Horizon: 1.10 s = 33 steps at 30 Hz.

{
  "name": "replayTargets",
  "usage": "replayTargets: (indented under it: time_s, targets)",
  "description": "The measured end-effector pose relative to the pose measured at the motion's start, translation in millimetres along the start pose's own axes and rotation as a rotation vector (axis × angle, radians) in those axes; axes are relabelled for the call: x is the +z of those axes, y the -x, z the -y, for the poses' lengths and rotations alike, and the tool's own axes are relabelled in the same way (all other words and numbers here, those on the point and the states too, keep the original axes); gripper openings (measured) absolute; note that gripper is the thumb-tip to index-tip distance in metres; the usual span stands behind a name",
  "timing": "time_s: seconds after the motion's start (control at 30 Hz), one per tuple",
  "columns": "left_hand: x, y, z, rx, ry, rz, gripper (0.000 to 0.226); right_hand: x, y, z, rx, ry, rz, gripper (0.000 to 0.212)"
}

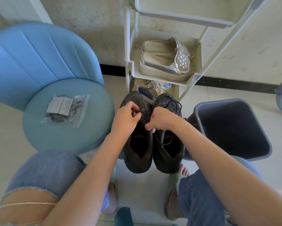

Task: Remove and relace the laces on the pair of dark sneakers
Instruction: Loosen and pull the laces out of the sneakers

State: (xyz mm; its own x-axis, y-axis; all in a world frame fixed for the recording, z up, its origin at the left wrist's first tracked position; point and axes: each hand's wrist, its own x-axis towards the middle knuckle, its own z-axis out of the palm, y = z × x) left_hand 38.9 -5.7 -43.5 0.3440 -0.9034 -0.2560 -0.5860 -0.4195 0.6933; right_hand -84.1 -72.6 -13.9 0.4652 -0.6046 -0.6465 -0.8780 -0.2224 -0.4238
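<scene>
We are looking down at the pair of dark sneakers, standing side by side with their toes toward the shoe rack (163, 78), between the blue chair (63, 141) and the grey bin (231, 128). What is carrying them we cannot tell.

Both hands are working over the left sneaker (137, 144). The left hand (126, 118) is curling in, its thumb and fingertips pinching the speckled black lace (163, 142) near the upper eyelets. The right hand (161, 119) is closing into a fist around the same lace, which is trailing out below the fist and looping across the opening of the right sneaker (168, 154). A loose lace is lying heaped on that sneaker's toe.

The bin is standing open-topped just right of the sneakers, showing its dark inner walls.

A clear zip bag (67, 110) is lying near the middle of the chair seat, holding a white printed card and some dark, tangled items that are too small to make out.

On the rack's middle shelf a pair of silver platform slip-ons (164, 62) is sitting with beaded fronts pointing right. On the shelf below, beaded footwear is showing only in part.
</scene>
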Motion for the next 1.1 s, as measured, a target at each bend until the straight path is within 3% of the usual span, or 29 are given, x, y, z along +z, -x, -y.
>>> replayTargets:
  time_s: [0.07,0.2,0.33,0.4,0.47,0.53,0.6,0.67,0.73,0.87,1.1]
  targets:
    - [-1.9,-0.9,1.6,0.079,-0.158,0.073,0.014,0.4,-0.2,0.0,-0.006,0.002,-0.003,0.02]
    - [-10.0,-2.7,0.0,0.062,-0.136,0.167,0.016,0.2,-0.1,-0.2,-0.007,0.006,0.004,0.02]
    - [-5.1,-0.9,-0.8,0.092,-0.195,0.06,0.015,0.4,0.9,0.3,-0.012,0.017,-0.001,0.02]
    - [-2.0,2.5,1.8,0.058,-0.037,-0.118,0.017,0.6,1.0,-0.9,-0.01,0.014,-0.014,0.021]
    - [-6.4,1.1,4.6,-0.141,0.273,-0.326,0.02,0.7,0.8,-1.2,-0.009,0.015,-0.008,0.023]
    - [-16.3,-3.4,4.2,-0.353,0.581,-0.423,0.027,0.6,1.7,-0.3,-0.011,0.073,-0.001,0.023]
    - [-20.2,-7.7,2.9,-0.309,0.627,-0.373,0.027,-0.2,1.9,0.3,-0.016,0.15,-0.026,0.023]
    - [-16.5,-5.3,-0.6,-0.079,0.367,-0.227,0.016,-0.9,1.6,0.5,-0.026,0.176,-0.033,0.023]
    - [-6.2,-4.5,3.1,0.045,0.149,-0.097,0.01,-0.6,1.7,1.0,-0.03,0.189,-0.024,0.024]
    - [0.5,-2.5,4.9,0.055,0.1,0.123,0.031,0.6,0.4,3.1,-0.041,0.213,-0.037,0.024]
    - [6.5,-4.9,2.5,-0.037,-0.046,0.144,0.023,2.6,-0.7,1.7,-0.071,0.229,-0.048,0.023]
